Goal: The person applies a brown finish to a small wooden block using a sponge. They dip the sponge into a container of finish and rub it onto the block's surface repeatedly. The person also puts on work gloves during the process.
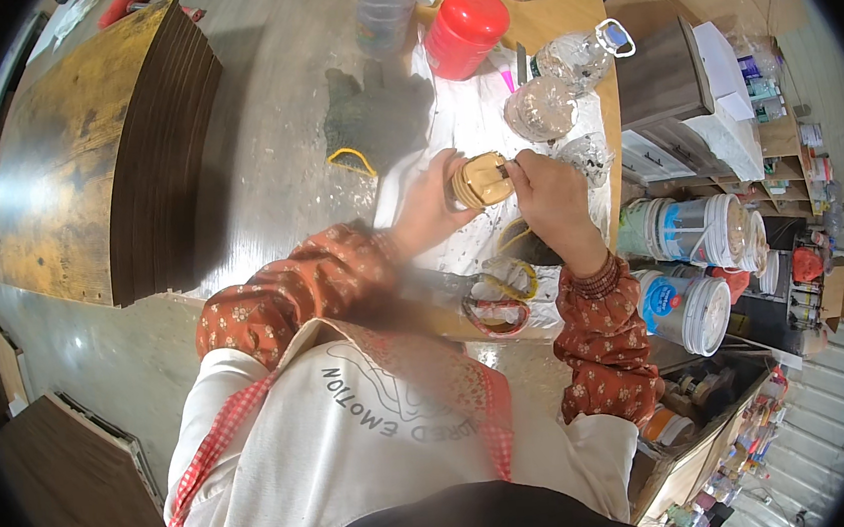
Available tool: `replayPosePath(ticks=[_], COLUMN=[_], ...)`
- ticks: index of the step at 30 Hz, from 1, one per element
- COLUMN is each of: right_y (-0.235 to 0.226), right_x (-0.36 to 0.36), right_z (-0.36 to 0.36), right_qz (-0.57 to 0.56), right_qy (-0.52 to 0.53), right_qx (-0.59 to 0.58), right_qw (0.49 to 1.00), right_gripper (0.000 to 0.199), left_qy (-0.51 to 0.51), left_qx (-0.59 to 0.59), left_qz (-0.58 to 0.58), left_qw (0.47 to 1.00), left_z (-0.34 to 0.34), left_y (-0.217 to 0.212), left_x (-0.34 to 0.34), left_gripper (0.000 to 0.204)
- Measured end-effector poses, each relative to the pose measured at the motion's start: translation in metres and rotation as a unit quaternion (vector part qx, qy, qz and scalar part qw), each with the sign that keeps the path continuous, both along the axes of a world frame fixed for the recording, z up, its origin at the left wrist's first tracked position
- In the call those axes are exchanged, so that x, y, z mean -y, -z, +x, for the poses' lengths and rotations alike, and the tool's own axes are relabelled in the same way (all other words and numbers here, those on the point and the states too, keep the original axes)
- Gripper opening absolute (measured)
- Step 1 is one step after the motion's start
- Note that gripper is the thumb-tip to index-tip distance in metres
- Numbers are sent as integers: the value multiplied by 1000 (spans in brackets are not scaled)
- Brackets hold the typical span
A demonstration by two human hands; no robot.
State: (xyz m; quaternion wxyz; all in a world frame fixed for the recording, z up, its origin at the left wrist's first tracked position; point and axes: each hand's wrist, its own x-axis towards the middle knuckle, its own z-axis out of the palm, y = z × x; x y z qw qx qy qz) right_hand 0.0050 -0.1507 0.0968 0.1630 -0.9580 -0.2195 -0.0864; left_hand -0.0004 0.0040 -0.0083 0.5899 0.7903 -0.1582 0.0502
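Tan round block (482,180) | left hand (427,208) cups | right hand (548,192) pinches

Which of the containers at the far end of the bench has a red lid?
The squat red-lidded jar, right of the tall clear bottle. The clear plastic bottles beside it are crumpled and lie on their sides.

A tall stack of brown wooden boards (102,161) is lying left on the table (277,95); a red plastic jar (465,31) is standing behind the dark work glove (374,112).
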Motion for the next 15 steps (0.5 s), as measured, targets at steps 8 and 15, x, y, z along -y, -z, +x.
replayPosePath(ticks=[8, 15], right_y=[2, 3], right_x=[1, -1], right_z=[3, 3], right_qz=[-9, 59], right_qy=[3, -23], right_qx=[12, 5], right_qw=[1000, 998], right_gripper=[16, 17], left_qy=[6, -1], left_qx=[-26, 24], left_qz=[3, 45], left_qw=[1000, 999], left_z=[0, 3], left_y=[3, 8], left_x=[0, 0], left_gripper=[82, 88])
